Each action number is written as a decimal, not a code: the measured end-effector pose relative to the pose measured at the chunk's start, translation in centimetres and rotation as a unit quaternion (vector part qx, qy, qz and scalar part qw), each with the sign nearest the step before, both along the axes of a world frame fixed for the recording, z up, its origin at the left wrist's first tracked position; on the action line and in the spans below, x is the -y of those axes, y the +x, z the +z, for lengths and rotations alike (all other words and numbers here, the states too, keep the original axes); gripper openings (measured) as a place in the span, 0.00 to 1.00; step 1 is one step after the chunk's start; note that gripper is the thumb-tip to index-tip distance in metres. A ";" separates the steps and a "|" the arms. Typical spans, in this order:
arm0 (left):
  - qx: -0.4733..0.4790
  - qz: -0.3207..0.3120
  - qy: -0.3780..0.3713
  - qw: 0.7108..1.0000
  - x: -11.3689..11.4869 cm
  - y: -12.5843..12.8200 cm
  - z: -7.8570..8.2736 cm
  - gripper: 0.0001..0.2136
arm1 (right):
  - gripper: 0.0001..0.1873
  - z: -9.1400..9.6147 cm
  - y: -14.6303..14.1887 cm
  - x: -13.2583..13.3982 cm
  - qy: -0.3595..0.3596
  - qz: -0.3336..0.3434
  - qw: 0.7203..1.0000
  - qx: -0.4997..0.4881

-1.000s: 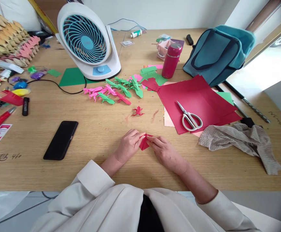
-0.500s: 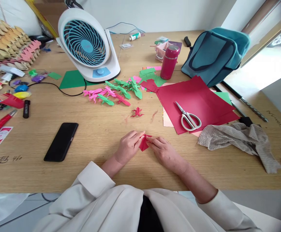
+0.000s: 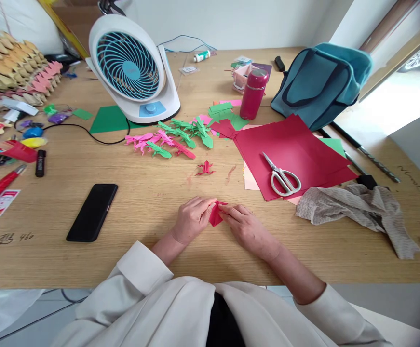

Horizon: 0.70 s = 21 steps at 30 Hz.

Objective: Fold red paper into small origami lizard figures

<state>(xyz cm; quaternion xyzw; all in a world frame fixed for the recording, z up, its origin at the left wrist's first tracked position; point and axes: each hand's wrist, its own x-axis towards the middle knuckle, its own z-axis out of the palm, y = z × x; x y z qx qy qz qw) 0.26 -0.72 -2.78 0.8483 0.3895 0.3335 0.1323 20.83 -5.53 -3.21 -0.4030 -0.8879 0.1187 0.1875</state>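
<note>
A small piece of folded red paper (image 3: 215,218) lies on the wooden table between my hands, its lower end pointing toward me. My left hand (image 3: 194,218) pinches its left side, fingertips near the top fold. On the right side, my right hand (image 3: 248,228) presses and grips the paper with thumb and fingers. Parts of the paper are hidden under the fingertips. Just beyond the hands sits a small red origami frog (image 3: 206,167). Farther back lies a group of pink and green folded paper figures (image 3: 182,134).
Scissors (image 3: 282,176) rest on large red paper sheets (image 3: 296,140) to the right, beside a crumpled cloth (image 3: 354,209). A black phone (image 3: 92,212) lies left. Behind stand a fan (image 3: 132,70), a red flask (image 3: 254,95) and a teal bag (image 3: 321,82).
Almost nothing differs. Both hands keep the same hold on the red paper, and the whole view has shifted very slightly.
</note>
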 end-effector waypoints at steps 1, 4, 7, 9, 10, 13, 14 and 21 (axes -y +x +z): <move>0.002 0.001 -0.001 1.000 0.0 0.0 0.0 0.11 | 0.21 0.0 0.0 0.0 0.000 0.000 1.000 -0.001; 0.004 0.002 -0.007 1.000 0.0 0.1 0.1 0.11 | 0.22 -0.1 0.0 0.0 0.003 -0.001 1.000 -0.009; 0.006 0.002 -0.011 1.000 -0.1 0.2 0.3 0.12 | 0.22 -0.1 0.0 0.0 0.004 -0.001 1.000 -0.008; 0.008 0.004 -0.013 1.000 -0.1 0.2 0.5 0.12 | 0.22 0.0 0.0 0.0 0.004 -0.001 1.000 -0.007; 0.010 0.004 -0.015 1.000 -0.1 0.2 0.5 0.12 | 0.21 0.0 0.0 0.0 0.004 -0.001 1.000 -0.007; 0.025 0.000 -0.033 0.999 0.0 0.0 0.8 0.15 | 0.21 -0.1 0.1 0.0 0.006 0.000 1.000 -0.009; 0.032 -0.005 -0.044 0.999 0.0 -0.1 0.8 0.16 | 0.21 -0.1 0.1 0.0 0.007 0.001 1.000 -0.009; 0.032 -0.014 -0.060 0.998 0.3 -0.5 0.6 0.14 | 0.22 -0.1 0.1 0.1 0.001 0.000 1.000 0.000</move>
